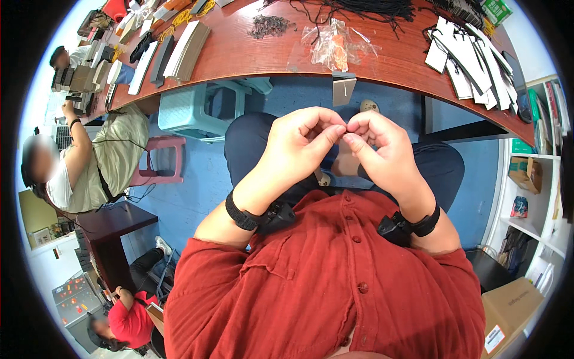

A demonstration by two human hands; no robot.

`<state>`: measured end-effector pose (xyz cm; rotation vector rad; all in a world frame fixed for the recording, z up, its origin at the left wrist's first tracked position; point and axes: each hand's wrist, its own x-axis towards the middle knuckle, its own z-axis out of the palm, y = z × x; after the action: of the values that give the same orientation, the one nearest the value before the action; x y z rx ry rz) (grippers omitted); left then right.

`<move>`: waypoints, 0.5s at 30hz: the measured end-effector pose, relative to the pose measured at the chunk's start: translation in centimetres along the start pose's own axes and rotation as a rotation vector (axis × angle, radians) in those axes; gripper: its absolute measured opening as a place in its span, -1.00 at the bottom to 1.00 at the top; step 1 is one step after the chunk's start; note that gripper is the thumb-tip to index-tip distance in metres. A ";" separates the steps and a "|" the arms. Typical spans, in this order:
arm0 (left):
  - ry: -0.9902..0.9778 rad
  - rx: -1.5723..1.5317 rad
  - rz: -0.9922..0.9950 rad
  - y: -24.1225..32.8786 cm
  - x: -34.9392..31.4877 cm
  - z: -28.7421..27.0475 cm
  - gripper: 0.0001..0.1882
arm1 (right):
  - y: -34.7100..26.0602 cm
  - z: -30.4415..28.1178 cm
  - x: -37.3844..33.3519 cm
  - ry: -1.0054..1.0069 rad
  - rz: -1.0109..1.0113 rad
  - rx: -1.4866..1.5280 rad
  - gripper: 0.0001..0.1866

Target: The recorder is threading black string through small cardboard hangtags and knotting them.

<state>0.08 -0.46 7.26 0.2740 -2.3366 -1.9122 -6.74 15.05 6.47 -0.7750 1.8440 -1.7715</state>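
Pinched together, thumb against forefinger, the left hand (296,146) and the right hand (382,152), fingertips of both meeting just below the table (251,54) edge. Clamped between those tips, something too small and thin to make out; cannot tell what. Both hands raised over the lap, well clear of the table top. On each wrist a black band, with a small black device on the left wristband (263,216) and another on the right wristband (406,226). Below them, a red buttoned shirt (323,287).

Hanging off the table edge just above the hands, a grey card tag (344,90). On the table directly behind that tag, a crumpled clear plastic bag (332,45) with something orange inside. Left of the bag, a small pile of dark metal pieces (269,25). At the far edge of the table, a tangle of black cords (359,9). To the right on the table, a fanned heap of white and black card tags (472,60). At the left end of the table, stacks of flat cards (185,51). Under the table, a pale green plastic stool (185,110). Left of the table, a seated person in a beige top (107,158).
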 end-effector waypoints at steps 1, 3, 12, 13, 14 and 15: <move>-0.016 0.021 -0.026 0.1 0.1 0.0 -0.91 | -0.1 -0.1 0.0 0.062 -0.176 -0.305 -0.90; -0.076 0.065 -0.048 0.4 0.6 -0.5 -0.91 | -0.3 -0.1 0.1 0.114 -0.262 -0.337 -0.95; 0.393 1.071 0.480 -0.2 15.2 -14.2 -0.84 | 0.2 -0.8 0.7 0.060 -0.140 -0.171 -0.97; 0.375 1.101 0.442 -1.0 16.4 -14.8 -0.84 | 0.4 -0.7 0.8 0.044 -0.118 -0.122 -0.97; 0.398 1.098 0.469 -1.5 17.3 -15.3 -0.84 | 0.6 -0.8 0.8 0.049 -0.119 -0.122 -0.96; 0.357 1.106 0.439 -2.0 17.9 -15.3 -0.84 | 0.7 -0.8 0.8 0.054 -0.119 -0.121 -0.96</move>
<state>-14.22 -19.28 7.83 0.1324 -2.6095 -0.2366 -7.98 15.11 5.85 -0.9078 1.9938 -1.7816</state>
